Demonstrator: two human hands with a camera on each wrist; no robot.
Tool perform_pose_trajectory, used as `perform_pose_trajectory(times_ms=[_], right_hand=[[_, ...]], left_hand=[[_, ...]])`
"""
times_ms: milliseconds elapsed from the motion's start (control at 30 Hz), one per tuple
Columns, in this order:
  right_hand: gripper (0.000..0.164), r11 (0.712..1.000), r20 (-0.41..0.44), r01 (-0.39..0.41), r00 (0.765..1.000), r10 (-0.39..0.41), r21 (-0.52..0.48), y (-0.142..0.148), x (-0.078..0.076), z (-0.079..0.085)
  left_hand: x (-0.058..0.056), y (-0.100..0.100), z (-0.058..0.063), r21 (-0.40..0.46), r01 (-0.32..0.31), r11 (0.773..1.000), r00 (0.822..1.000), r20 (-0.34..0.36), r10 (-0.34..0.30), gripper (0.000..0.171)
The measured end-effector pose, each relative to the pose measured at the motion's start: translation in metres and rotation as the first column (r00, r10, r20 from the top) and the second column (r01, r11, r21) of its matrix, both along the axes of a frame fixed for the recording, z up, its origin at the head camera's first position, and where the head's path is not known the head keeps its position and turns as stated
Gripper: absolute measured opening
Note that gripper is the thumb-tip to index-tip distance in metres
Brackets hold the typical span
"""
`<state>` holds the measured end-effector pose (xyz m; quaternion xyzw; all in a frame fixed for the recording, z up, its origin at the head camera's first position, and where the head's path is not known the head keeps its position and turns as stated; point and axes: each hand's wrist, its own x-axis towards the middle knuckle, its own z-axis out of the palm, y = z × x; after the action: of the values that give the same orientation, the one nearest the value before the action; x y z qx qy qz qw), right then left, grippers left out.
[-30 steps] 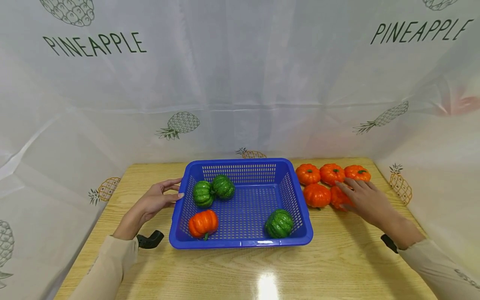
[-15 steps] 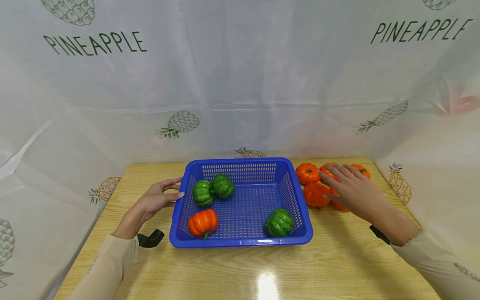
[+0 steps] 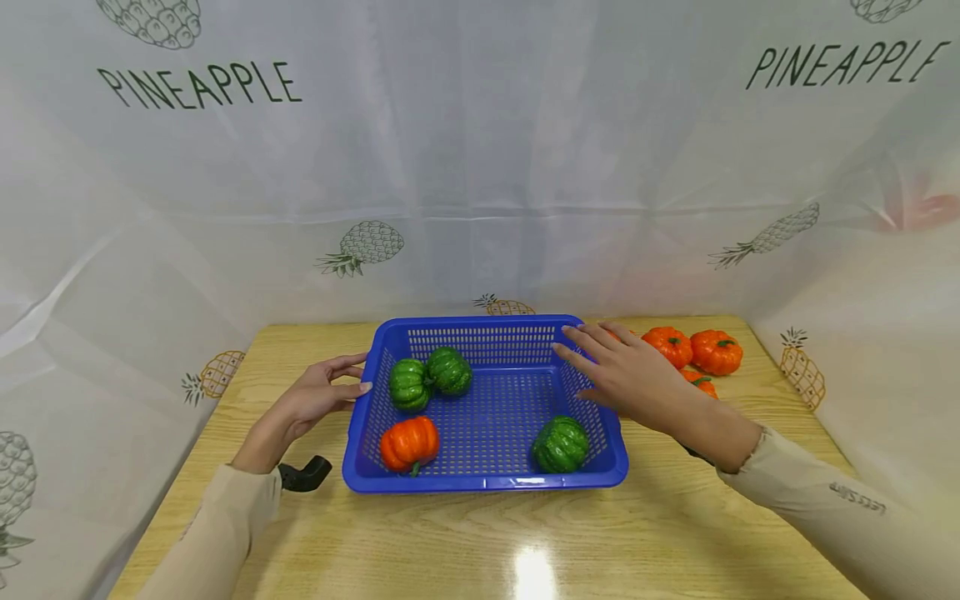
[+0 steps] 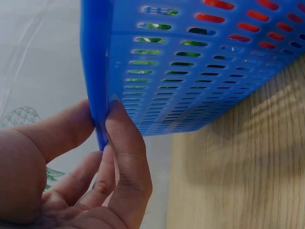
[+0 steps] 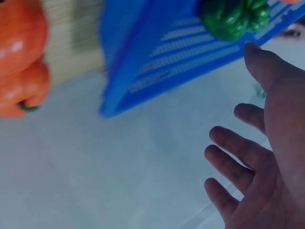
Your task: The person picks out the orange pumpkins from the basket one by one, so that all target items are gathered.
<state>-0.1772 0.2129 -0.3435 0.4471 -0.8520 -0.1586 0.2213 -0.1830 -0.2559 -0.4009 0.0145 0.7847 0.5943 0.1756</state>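
Observation:
My left hand point(image 3: 318, 396) pinches the left rim of a blue plastic basket point(image 3: 487, 483); the left wrist view has the thumb on one side of the rim and the index finger point(image 4: 126, 157) on the other. Inside the basket lie two small green pumpkins point(image 3: 410, 385) at the left, a third green pumpkin point(image 3: 561, 444) at the front right and an orange pumpkin point(image 3: 409, 443) at the front left. Fingers spread and holding nothing, my right hand point(image 3: 637, 379) is above the basket's right rim.
Several orange pumpkins point(image 3: 716, 352) stand on the wooden table point(image 3: 420, 542) to the right of the basket, some of them hidden behind the right hand. A pineapple-printed sheet point(image 3: 480, 167) hangs behind the table and at its sides.
My right hand has lifted off the orange pumpkins and moved left, over the basket's right rim. The left hand has kept its hold on the rim.

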Motion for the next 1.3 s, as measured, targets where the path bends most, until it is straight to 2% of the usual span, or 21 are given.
perform_pose_trajectory(times_ms=[133,367,467,600,833,1300], right_hand=[[0.073,0.998,0.012,-0.066,0.998,0.065,0.011,-0.025,-0.002,-0.002],[0.076,0.980,-0.063,-0.169,0.982,0.176,0.107,-0.064,-0.005,-0.008],[0.077,0.970,-0.048,-0.204,0.976,0.212,0.132,-0.077,-0.003,-0.010],[0.078,0.959,-0.018,-0.229,0.972,0.236,0.169,-0.093,0.000,-0.012],[0.082,0.934,-0.013,-0.254,0.964,0.266,0.251,-0.119,0.003,-0.019],[0.079,0.894,0.042,-0.329,0.942,0.333,0.303,-0.157,0.008,-0.038]], left_hand=[[0.000,0.000,0.000,-0.006,-0.002,1.000,1.000,-0.003,0.002,0.071],[-0.001,0.000,-0.002,-0.009,-0.001,1.000,1.000,-0.008,0.001,0.070],[-0.001,-0.001,-0.002,-0.010,-0.002,1.000,1.000,-0.007,0.002,0.070],[-0.001,-0.001,-0.002,-0.014,-0.001,1.000,1.000,-0.006,0.001,0.071],[-0.001,0.000,-0.001,-0.022,-0.002,1.000,1.000,-0.002,0.002,0.070],[0.000,0.001,0.001,-0.019,-0.001,1.000,1.000,-0.001,0.001,0.069]])
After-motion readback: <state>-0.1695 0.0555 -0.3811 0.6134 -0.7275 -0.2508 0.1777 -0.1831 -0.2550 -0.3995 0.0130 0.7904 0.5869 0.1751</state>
